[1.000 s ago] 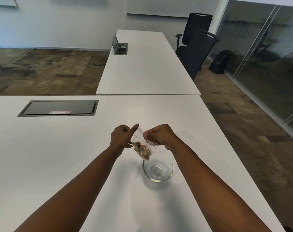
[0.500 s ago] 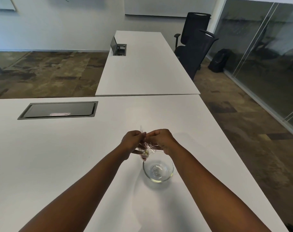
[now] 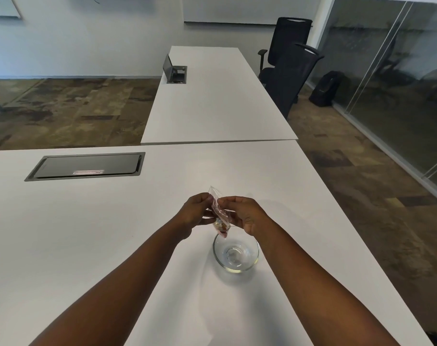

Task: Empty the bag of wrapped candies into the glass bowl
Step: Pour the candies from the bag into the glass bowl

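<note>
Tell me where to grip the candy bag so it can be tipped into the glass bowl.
Judging by its pose, grip the bag at its lower, candy-filled end, coming from the side. It hangs upright between the left hand and right hand, which pinch its flat top, above the far rim of the empty glass bowl. Lifting the weighted bottom should turn the mouth down once opened.

L hand [image 3: 196, 211] & R hand [image 3: 243, 213] together, fingers [image 3: 213, 199] pinched.

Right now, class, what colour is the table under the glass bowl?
White, plain; the head view shows the table clearly around the bowl.
</note>
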Available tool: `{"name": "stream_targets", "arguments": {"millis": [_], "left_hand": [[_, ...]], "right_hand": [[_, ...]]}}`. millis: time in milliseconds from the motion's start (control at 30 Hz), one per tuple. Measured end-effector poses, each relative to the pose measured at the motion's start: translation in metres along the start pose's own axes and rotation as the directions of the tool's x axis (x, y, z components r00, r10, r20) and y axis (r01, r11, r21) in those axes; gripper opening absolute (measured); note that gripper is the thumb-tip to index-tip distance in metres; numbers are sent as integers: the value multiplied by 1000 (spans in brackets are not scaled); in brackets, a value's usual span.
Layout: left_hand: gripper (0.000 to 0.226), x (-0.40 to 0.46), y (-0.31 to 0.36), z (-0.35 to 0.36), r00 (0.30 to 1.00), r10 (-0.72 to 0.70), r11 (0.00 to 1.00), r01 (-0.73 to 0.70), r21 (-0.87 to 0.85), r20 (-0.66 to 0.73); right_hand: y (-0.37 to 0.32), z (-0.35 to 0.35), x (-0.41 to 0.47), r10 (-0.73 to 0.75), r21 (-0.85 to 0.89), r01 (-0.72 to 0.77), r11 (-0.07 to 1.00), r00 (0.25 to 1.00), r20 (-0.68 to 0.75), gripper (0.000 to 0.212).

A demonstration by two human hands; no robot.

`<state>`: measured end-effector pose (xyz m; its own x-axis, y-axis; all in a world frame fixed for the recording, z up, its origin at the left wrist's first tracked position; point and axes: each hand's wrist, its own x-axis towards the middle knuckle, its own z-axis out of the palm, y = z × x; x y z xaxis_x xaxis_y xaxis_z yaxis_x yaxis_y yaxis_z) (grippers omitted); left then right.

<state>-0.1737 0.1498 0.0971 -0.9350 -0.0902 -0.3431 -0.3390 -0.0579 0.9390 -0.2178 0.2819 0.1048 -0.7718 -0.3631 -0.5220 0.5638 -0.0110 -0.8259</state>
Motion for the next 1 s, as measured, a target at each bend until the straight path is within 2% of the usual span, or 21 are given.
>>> {"name": "stream_targets", "arguments": {"millis": [133,333,500,667,767,867,1000], "left_hand": [[32,1,1,-3,999,-14,1000,16,27,-40],[29,4,3,-6,992,-5,982,29,185,-128],[31,7,2,-7,979,11,953,50,298,-201],[28,7,4,-7,974,12,926,73,369,-224],[26,7,5,-7,977,7,921,76,381,-212],[25,8,6,-6,987,-3,923,66,379,-163],[23,8,9,-4,989,3,936,49,349,-147]], "right_hand": [[0,3,0,-68,-73,62,995,995,-74,20],[1,2,4,-233,-316,154,936,945,-228,20],[1,1,4,-426,-605,184,774,860,-283,3],[0,-2,3,-512,-739,142,659,805,-301,4],[-1,-4,4,-507,-737,153,658,814,-284,5],[-2,-8,6,-438,-664,178,726,865,-246,9],[-5,-12,4,-265,-360,204,910,956,-128,9]]}}
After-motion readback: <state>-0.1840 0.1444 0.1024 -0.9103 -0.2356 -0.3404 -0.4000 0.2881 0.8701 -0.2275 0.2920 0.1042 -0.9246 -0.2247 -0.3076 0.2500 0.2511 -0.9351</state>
